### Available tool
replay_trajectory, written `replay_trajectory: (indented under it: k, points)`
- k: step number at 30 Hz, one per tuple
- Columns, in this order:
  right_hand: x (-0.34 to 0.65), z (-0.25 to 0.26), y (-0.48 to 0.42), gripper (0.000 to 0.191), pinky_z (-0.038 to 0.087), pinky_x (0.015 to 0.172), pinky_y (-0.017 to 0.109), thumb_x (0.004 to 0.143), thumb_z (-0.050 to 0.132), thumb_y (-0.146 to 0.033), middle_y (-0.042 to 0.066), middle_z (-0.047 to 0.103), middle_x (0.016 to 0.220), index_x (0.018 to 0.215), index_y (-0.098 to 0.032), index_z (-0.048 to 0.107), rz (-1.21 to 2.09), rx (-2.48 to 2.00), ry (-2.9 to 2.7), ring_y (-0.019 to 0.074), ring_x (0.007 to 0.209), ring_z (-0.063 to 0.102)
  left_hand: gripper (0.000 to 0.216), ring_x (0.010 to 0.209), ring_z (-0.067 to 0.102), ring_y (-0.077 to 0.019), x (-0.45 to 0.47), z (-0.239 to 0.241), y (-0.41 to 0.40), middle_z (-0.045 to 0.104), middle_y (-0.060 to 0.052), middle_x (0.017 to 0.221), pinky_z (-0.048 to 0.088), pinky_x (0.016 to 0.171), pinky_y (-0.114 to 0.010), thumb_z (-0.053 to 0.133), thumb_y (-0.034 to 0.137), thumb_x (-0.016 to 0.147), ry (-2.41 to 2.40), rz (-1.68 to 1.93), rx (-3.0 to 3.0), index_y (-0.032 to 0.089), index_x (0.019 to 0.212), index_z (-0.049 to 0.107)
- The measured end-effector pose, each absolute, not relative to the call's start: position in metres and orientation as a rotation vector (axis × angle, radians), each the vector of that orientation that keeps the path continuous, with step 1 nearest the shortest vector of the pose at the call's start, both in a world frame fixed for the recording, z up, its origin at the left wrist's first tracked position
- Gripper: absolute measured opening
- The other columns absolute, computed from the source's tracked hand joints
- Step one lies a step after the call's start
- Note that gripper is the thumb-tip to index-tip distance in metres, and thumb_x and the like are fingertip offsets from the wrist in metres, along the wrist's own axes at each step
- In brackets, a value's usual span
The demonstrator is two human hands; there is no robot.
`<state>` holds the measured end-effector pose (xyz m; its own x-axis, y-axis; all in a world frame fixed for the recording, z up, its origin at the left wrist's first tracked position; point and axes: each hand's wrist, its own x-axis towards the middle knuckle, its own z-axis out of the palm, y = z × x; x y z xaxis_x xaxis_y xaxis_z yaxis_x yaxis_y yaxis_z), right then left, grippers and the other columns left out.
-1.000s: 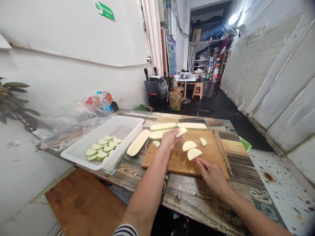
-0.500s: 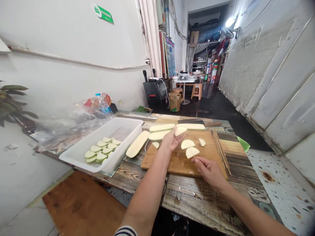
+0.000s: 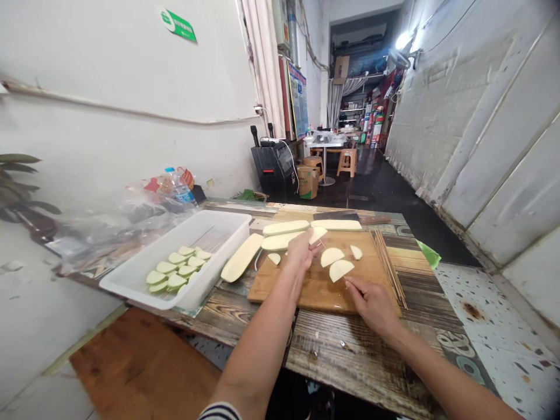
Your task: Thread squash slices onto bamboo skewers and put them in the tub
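Note:
My right hand (image 3: 371,302) pinches the near end of a thin wooden skewer that runs through pale half-moon slices, zucchini by their look. One skewered slice (image 3: 341,270) is just ahead of my right fingertips, and another slice (image 3: 332,256) lies beyond it. At the far end, my left hand (image 3: 303,248) is closed around the outermost slice (image 3: 317,234), its fingers partly hidden. Both hands are over a wooden cutting board (image 3: 319,297). Small offcuts, one on the right (image 3: 356,252) and one on the left (image 3: 274,258), rest on the board.
A white tray (image 3: 238,239) to the left contains several skewered slices (image 3: 177,269). Halved zucchini (image 3: 242,256) lie beside and behind the board. Bare skewers (image 3: 387,265) line its right edge; a knife (image 3: 374,220) lies behind. Plastic bags (image 3: 126,221) and a bottle (image 3: 179,186) are at back left.
My left hand has turned slightly, its fingers closing more around the far slice. The right hand keeps its hold on the skewer. The view has shifted a little.

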<state>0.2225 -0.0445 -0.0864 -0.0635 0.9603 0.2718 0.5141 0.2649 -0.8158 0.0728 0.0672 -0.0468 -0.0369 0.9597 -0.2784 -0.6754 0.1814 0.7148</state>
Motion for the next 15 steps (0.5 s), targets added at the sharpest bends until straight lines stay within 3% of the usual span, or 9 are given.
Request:
replay_trajectory:
  k: [2, 4, 7, 11, 15]
  points:
    - [0.222, -0.082, -0.044, 0.031, 0.030, 0.036, 0.020, 0.081, 0.046, -0.041, -0.005, 0.045, 0.043, 0.085, -0.017, 0.065, 1.054, -1.326, -1.509, 0.0092, 0.035, 0.038, 0.009, 0.080, 0.065, -0.0256, 0.072, -0.048, 0.068, 0.066, -0.015, 0.086, 0.052, 0.075, -0.044, 0.060, 0.012, 0.074, 0.847, 1.379, 0.417, 0.007, 0.081, 0.058]
    - [0.221, -0.077, -0.043, 0.033, 0.019, 0.030, 0.018, 0.078, 0.049, -0.046, -0.011, 0.030, 0.039, 0.088, -0.017, 0.060, 1.371, -1.263, -1.301, 0.0051, 0.029, 0.020, 0.011, 0.077, 0.066, -0.0258, 0.071, -0.051, 0.071, 0.066, -0.016, 0.087, 0.053, 0.073, -0.044, 0.060, 0.012, 0.074, 0.836, 1.383, 0.418, 0.006, 0.083, 0.058]
    - [0.218, -0.072, -0.042, 0.036, 0.014, 0.028, 0.017, 0.073, 0.054, -0.050, -0.013, 0.026, 0.041, 0.086, -0.017, 0.058, 1.541, -1.203, -1.159, 0.0030, 0.029, 0.013, 0.014, 0.077, 0.066, -0.0249, 0.073, -0.057, 0.074, 0.066, -0.015, 0.085, 0.054, 0.072, -0.041, 0.061, 0.012, 0.073, 0.831, 1.368, 0.445, 0.006, 0.085, 0.059]
    - [0.216, -0.076, -0.039, 0.035, 0.018, 0.032, 0.018, 0.075, 0.053, -0.046, -0.010, 0.031, 0.039, 0.085, -0.014, 0.063, 1.237, -1.304, -1.312, 0.0046, 0.031, 0.022, 0.014, 0.080, 0.065, -0.0234, 0.082, -0.060, 0.074, 0.067, -0.013, 0.081, 0.053, 0.074, -0.033, 0.067, 0.012, 0.068, 0.838, 1.382, 0.470, 0.006, 0.078, 0.060]
    - [0.220, -0.085, -0.037, 0.032, 0.040, 0.050, 0.023, 0.080, 0.047, -0.038, -0.001, 0.058, 0.055, 0.084, -0.015, 0.069, 0.752, -1.366, -1.587, 0.0136, 0.053, 0.053, 0.011, 0.078, 0.065, -0.0231, 0.086, -0.058, 0.070, 0.067, -0.013, 0.076, 0.053, 0.073, -0.033, 0.065, 0.012, 0.068, 0.837, 1.382, 0.467, 0.006, 0.077, 0.060]
